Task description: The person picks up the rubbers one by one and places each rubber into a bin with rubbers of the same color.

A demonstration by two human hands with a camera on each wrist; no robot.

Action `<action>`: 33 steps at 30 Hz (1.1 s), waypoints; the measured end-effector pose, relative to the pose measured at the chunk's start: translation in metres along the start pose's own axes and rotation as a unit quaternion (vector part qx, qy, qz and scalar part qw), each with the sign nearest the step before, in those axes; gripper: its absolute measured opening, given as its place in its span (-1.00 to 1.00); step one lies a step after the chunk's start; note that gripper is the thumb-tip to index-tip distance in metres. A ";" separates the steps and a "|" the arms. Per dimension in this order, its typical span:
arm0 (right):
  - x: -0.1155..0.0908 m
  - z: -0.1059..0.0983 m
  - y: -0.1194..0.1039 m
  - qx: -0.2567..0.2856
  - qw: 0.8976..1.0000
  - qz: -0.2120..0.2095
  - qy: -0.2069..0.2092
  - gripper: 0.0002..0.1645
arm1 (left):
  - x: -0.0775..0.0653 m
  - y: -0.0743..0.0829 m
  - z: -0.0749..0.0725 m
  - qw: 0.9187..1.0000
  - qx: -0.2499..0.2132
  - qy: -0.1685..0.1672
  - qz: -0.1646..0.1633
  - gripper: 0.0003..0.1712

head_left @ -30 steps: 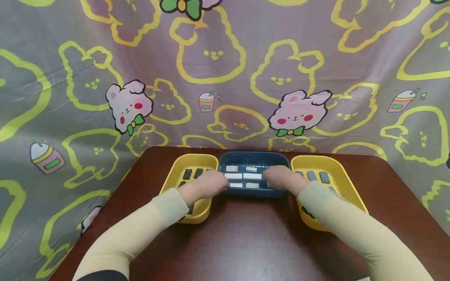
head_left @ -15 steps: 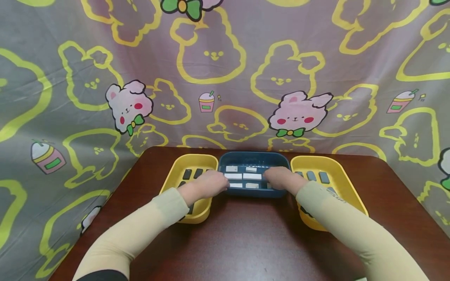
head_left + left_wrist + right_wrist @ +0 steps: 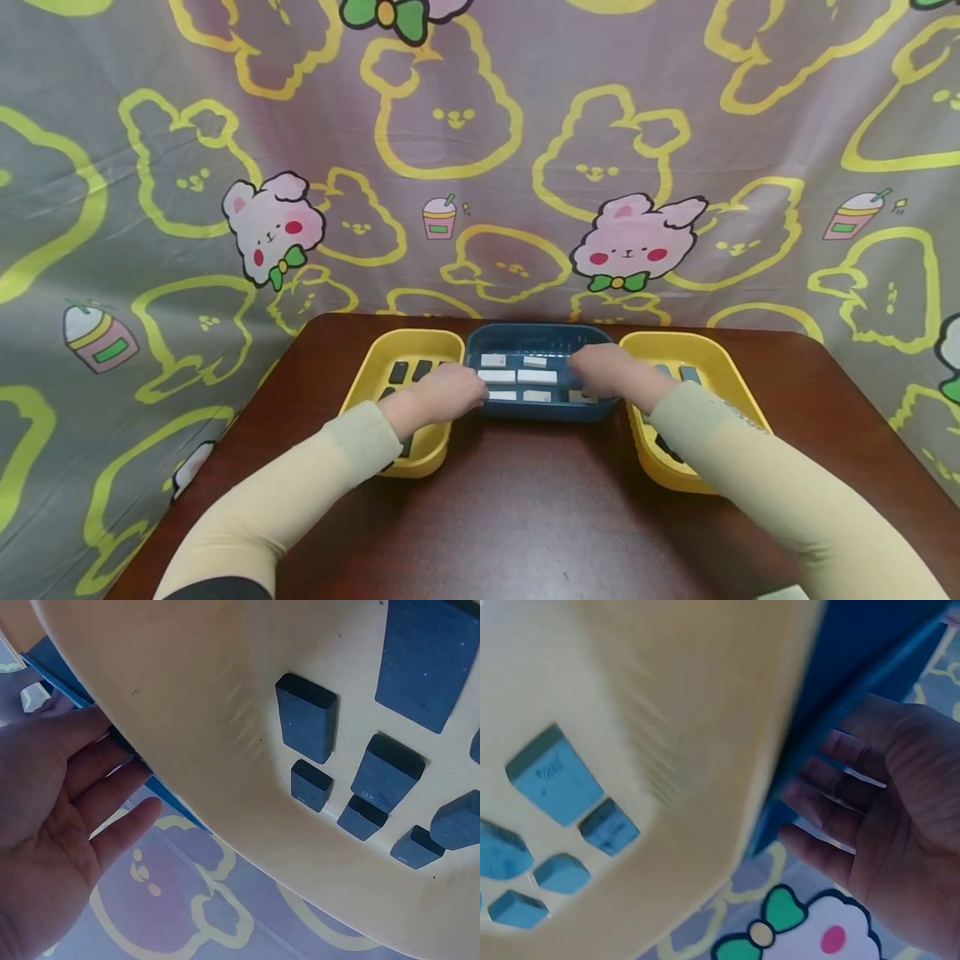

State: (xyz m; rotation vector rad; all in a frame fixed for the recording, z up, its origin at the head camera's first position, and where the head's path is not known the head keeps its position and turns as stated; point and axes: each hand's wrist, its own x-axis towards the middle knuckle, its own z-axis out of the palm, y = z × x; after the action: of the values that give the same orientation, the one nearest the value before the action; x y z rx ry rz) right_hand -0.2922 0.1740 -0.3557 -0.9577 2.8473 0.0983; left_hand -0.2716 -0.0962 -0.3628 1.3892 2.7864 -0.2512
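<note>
A blue bin [image 3: 540, 411] stands at the back of the table, holding several small white blocks [image 3: 537, 377] in rows. My left hand [image 3: 447, 392] rests at its left rim, fingers loosely extended; in the left wrist view the fingertips are partly hidden behind the rims. Over the bin's right side is my right hand [image 3: 603, 371], with relaxed fingers and nothing visibly held. Its fingertips are partly hidden by the blue wall in the right wrist view. Just below it, at the bin's front right, lies another pale block [image 3: 582, 397].
A yellow bin [image 3: 431, 467] on the left holds several dark blocks [image 3: 307, 718]. The yellow bin on the right [image 3: 675, 481] holds several blue-grey blocks [image 3: 555, 780] and a dark one. A patterned curtain [image 3: 480, 150] hangs behind the brown table [image 3: 525, 517].
My right hand has lifted slightly and shifted right, uncovering more of the pale block at the front right of the blue bin. The left hand has stayed in place.
</note>
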 end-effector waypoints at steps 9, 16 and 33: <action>-0.039 -0.015 0.001 0.019 0.999 -0.014 0.022 -0.62 | -0.001 0.001 -0.001 1.000 -0.003 0.001 -0.003 -0.89; -0.092 -0.021 -0.008 0.047 0.996 -0.007 0.074 -0.71 | -0.002 0.001 -0.001 1.000 -0.012 0.001 -0.005 -0.89; -0.206 0.022 -0.024 0.060 0.990 0.061 0.116 -0.61 | 0.000 0.002 0.000 1.000 -0.017 -0.002 -0.008 -0.88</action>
State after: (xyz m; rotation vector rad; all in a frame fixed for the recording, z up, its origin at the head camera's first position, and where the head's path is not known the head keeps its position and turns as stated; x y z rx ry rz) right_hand -0.1125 0.2798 -0.3476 -0.8183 3.0808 -0.1813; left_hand -0.2703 -0.0950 -0.3635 1.3593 2.7856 -0.2055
